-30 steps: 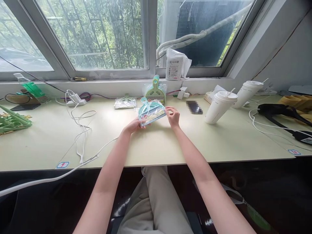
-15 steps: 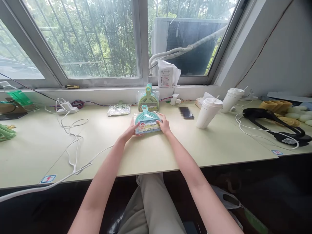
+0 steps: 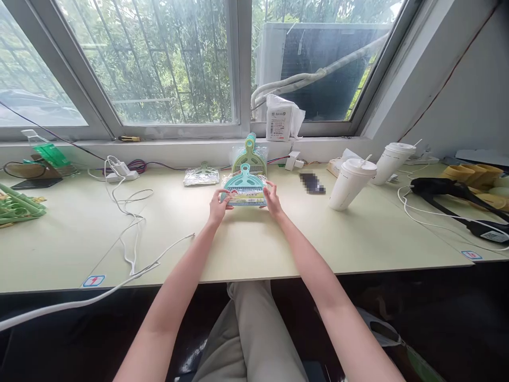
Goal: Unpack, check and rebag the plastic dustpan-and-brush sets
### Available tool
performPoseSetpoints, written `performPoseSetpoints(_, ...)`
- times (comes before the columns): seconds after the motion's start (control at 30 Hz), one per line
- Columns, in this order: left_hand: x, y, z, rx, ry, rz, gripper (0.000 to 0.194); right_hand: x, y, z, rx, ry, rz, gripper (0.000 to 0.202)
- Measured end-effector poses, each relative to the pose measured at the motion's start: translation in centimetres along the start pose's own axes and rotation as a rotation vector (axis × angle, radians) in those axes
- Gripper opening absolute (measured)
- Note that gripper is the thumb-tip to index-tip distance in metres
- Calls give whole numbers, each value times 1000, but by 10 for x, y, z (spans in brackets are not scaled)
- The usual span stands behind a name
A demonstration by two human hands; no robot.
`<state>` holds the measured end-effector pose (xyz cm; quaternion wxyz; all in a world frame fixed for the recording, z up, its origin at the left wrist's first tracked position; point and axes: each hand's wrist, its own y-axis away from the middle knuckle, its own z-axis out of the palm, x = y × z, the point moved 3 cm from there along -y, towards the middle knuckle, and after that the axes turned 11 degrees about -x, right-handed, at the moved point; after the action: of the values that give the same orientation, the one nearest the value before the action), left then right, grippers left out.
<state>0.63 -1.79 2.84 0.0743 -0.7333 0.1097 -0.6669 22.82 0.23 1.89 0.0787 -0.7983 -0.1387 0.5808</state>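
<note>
A teal mini dustpan and brush set (image 3: 244, 188) in clear plastic wrap sits on the pale green table (image 3: 278, 239). My left hand (image 3: 218, 206) grips its left edge and my right hand (image 3: 272, 199) grips its right edge. Just behind it stands a green dustpan set (image 3: 249, 154), also wrapped, leaning against the wall under the window. A flat wrapped green set (image 3: 201, 175) lies to the left of them.
Two white lidded cups (image 3: 352, 183) with straws stand at the right, next to a blurred phone (image 3: 312, 183). White cables (image 3: 127, 212) and a power strip (image 3: 119, 172) lie at the left. Black and yellow items (image 3: 457, 188) sit far right. A white packet (image 3: 280, 119) rests on the sill.
The teal set was held tilted above the table; both hands have turned it square and set it down farther back, close to the standing green set.
</note>
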Motion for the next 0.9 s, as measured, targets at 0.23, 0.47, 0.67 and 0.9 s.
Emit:
performPoseSetpoints(0.23, 16, 8, -3, 178, 13, 100, 62, -18, 4, 2, -99, -118, -223, 94)
performPoseSetpoints(0.47, 0, -3, -4, 129, -298, 39, 14, 5, -6, -7, 61, -48, -157, 51)
performPoseSetpoints(0.67, -17, -40, 1, 62, -366, 11, 9, 27, -28, -10, 173, 238, -75, 28)
performPoseSetpoints(0.9, -45, -112, 6, 4, -413, 43, 30, 44, -87, -8, 376, 515, -152, 39)
